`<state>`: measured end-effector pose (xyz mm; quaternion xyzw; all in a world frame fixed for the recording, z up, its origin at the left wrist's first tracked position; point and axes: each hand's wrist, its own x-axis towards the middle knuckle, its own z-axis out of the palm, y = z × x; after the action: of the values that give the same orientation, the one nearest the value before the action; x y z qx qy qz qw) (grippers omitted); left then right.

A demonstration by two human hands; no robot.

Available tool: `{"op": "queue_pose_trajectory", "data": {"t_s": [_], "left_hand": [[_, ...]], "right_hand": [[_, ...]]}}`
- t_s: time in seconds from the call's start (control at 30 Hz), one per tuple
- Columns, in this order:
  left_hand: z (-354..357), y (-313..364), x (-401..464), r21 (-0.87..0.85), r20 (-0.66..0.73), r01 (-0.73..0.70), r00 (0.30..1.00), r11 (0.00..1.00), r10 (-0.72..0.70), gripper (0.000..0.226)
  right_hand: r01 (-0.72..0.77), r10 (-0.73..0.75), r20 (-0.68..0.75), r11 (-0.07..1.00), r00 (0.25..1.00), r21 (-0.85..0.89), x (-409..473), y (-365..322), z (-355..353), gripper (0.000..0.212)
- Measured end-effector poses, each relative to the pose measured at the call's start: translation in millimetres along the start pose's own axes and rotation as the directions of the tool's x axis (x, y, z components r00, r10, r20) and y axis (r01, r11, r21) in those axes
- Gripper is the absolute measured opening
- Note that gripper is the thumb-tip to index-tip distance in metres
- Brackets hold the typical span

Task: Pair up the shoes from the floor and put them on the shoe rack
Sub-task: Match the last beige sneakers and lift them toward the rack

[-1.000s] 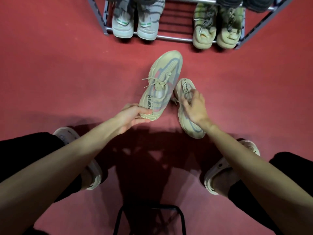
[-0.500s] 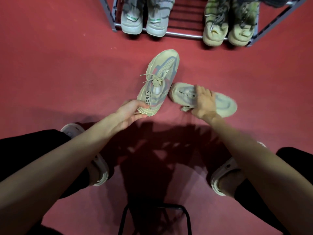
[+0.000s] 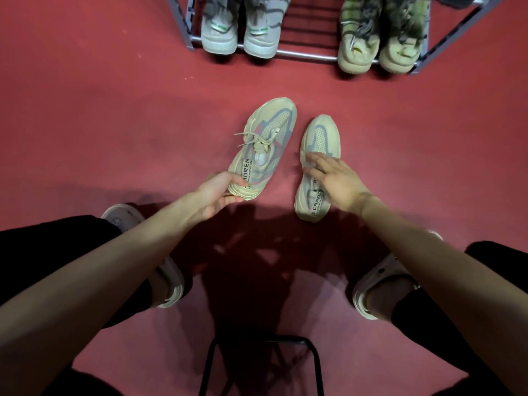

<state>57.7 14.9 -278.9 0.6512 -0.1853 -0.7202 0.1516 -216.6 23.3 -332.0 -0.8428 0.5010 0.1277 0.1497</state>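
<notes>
Floor shoes: two beige, side by side — left shoe (image 3: 264, 147), right shoe (image 3: 318, 167)
Shoe rack (image 3: 308, 55): far; four shoes
Left hand (image 3: 217, 192): grips left shoe's heel
Right hand (image 3: 334, 181): spread flat on right shoe

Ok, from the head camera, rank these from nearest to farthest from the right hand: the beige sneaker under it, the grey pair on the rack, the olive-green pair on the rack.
1. Beige sneaker, directly under the right hand.
2. Olive-green pair, rack's right end.
3. Grey pair, rack's left end.
</notes>
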Motion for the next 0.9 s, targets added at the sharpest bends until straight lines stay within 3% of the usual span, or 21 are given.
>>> {"op": "queue_pose_trajectory", "data": {"t_s": [0.07,0.1,0.17,0.23,0.33,0.5,0.63,0.7,0.9], "left_hand": [[0.9,-2.2,0.3,0.006,0.027,0.011,1.000,1.000,-0.011,0.019],[1.1,-3.2,0.8,0.004,0.042,0.016,0.999,1.000,-0.016,0.022],[0.9,-4.1,1.1,-0.006,0.053,0.019,0.998,1.000,-0.019,0.023],[0.5,-3.4,0.8,-0.003,0.044,0.013,0.999,1.000,-0.013,0.020],[-1.1,-1.4,0.5,0.005,0.023,0.013,1.000,1.000,-0.013,0.016],[2.5,6.1,-8.5,-0.003,-0.010,0.024,1.000,1.000,-0.024,0.017],[15.2,22.9,-30.4,-0.008,-0.033,0.020,0.999,1.000,-0.020,0.015],[20.6,35.4,-45.9,0.010,-0.026,-0.005,1.000,1.000,0.005,0.014],[30.8,73.3,-111.2,0.077,-0.018,-0.234,0.971,0.969,0.236,0.013]], "right_hand": [[-0.248,0.264,-0.089,0.956,0.960,0.158,-6.9,-17.5,-1.2,0.064],[-0.414,0.443,-0.077,0.878,0.893,0.240,-7.3,-27.9,-0.6,0.065],[-0.694,0.724,0.057,0.632,0.688,0.343,-4.5,-48.8,1.8,0.089],[-0.810,0.816,0.202,0.443,0.542,0.383,0.3,-63.4,7.7,0.113],[-0.863,0.829,0.322,0.323,0.456,0.389,5.8,-70.6,16.9,0.119],[-0.854,0.810,0.393,0.232,0.435,0.465,9.2,-64.8,10.2,0.110],[-0.801,0.763,0.360,0.326,0.536,0.503,-2.9,-49.8,-26.6,0.093],[-0.788,0.763,0.343,0.334,0.548,0.517,-11.1,-38.7,-58.2,0.086],[-0.705,0.788,0.166,0.407,0.592,0.580,-61.2,-22.8,-160.5,0.075]]}}
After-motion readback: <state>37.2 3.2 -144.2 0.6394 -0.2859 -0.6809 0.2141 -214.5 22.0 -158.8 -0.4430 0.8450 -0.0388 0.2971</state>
